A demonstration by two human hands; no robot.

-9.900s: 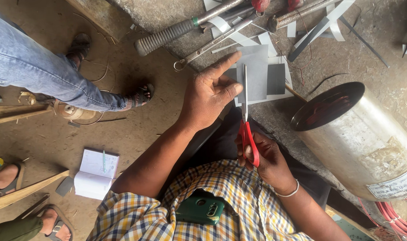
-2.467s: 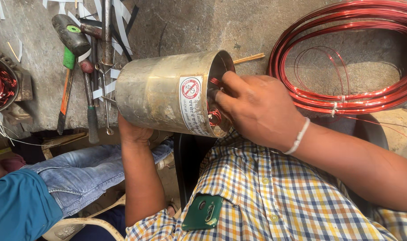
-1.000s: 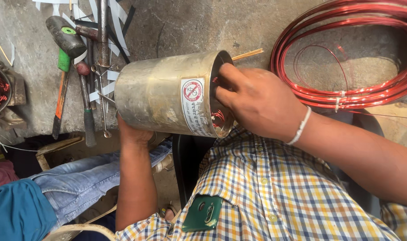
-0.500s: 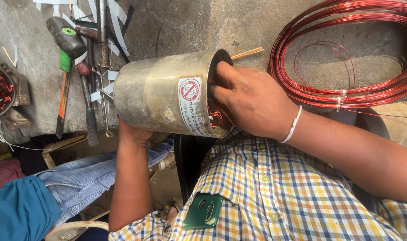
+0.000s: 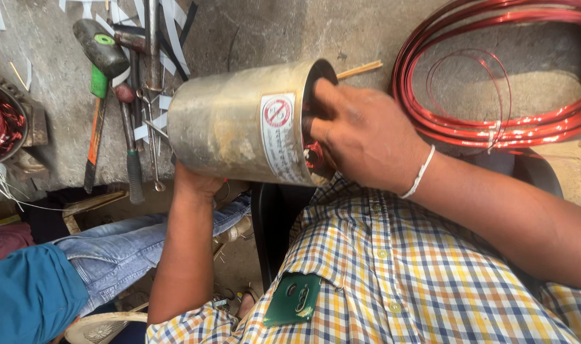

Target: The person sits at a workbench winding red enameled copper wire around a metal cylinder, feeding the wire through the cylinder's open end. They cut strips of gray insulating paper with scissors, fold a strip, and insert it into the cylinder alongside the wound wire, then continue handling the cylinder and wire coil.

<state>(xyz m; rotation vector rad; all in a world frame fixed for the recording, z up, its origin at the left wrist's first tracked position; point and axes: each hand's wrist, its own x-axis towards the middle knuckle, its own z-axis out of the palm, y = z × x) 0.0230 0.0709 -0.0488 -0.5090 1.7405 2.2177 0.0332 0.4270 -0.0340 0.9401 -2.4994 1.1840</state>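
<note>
Where the view begins at the far left, I see a motor stator [image 5: 2, 124] with red windings lying on the concrete floor [image 5: 252, 32], and below it a second person's leg in blue jeans [image 5: 118, 251] and a teal sleeve [image 5: 29, 296]. Next come the tools: a hammer [image 5: 98, 57] with a green-and-orange handle, a screwdriver [image 5: 130, 153], and white paper strips [image 5: 176, 32] scattered among them.

At the centre my left hand [image 5: 198, 185] cups the underside of a cylindrical metal motor housing [image 5: 233, 130], fingers closed up against its lower wall, holding it off the floor and tilted on its side in front of my chest. The housing is dull, tarnished steel with brownish stains, and a white label with a red prohibition symbol [image 5: 277, 137] wraps near its open right end. My right hand [image 5: 363, 137] is pressed into that open mouth, fingers curled inside the rim, where a bit of red copper winding [image 5: 314, 155] shows; I cannot tell exactly what the fingertips grip. A white band sits on that wrist.

A thin wooden stick [image 5: 360, 69] lies behind the housing. To the right, a large coil of red enamelled wire [image 5: 494, 121] rests on the floor.
</note>
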